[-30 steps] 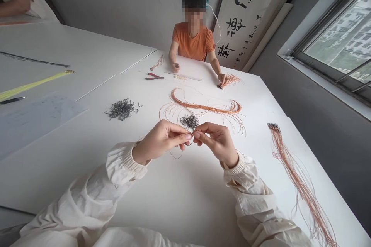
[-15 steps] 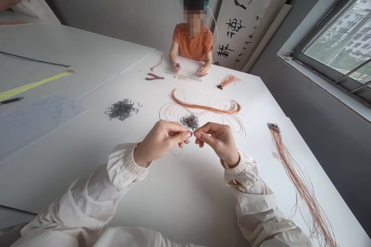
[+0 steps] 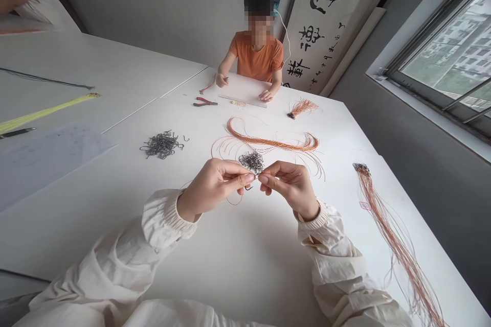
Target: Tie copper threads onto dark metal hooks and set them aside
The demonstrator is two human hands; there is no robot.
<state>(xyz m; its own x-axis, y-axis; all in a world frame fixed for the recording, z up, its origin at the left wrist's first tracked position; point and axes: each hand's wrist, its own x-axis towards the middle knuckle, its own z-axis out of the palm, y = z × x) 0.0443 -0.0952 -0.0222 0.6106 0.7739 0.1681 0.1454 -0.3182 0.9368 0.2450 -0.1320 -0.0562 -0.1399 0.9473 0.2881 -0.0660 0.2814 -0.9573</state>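
Just above the white table (image 3: 230, 265), my left hand (image 3: 215, 186) pinches a dark fishhook (image 3: 248, 188), my right hand (image 3: 290, 186) thin line (image 3: 257, 177); my fingertips have eased slightly apart, apparently drawing it snug.

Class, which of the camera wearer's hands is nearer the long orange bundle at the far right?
Right. The right hand is left of the orange bundle, across a stretch of white table; the left hand is farther left, beyond the right hand.
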